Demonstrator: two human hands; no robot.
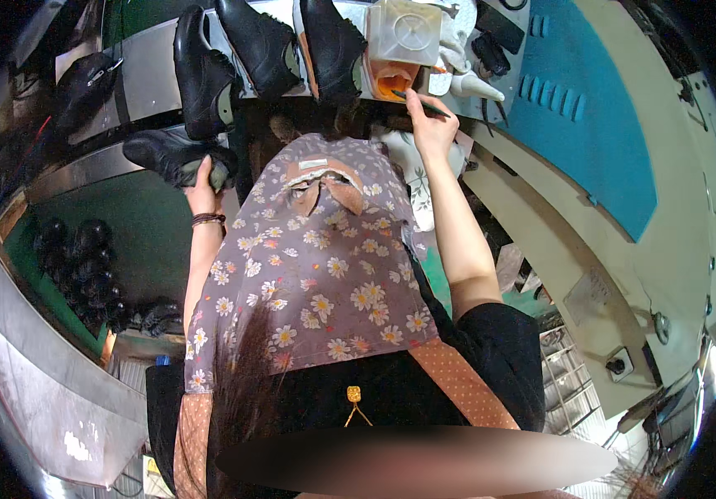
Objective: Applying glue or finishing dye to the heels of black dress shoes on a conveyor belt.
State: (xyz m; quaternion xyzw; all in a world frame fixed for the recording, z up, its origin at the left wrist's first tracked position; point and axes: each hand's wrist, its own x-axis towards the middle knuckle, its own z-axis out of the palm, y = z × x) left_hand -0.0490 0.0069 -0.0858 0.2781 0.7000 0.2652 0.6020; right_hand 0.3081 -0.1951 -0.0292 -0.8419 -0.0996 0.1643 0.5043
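Note:
My left hand (202, 191) grips a black shoe (157, 155) around its heel end, just in front of the bench edge. In my right hand (433, 131) is a thin dark-handled stick, perhaps a brush (434, 109), pinched between the fingers. Its tip reaches into the mouth of a small container of orange liquid (389, 83), so the end is hidden. Directly behind that opening stands a translucent plastic tub (405, 32). Three more black shoes, among them the nearest one (329, 51), stand side by side on the bench to the left of the tub.
White cloth or gloves (456, 37) and a pale cone-shaped nozzle (476, 86) lie right of the tub. A blue vented panel (582, 108) fills the right side. Below left, a green-lined bin (150, 241) holds several dark rounded items (83, 258).

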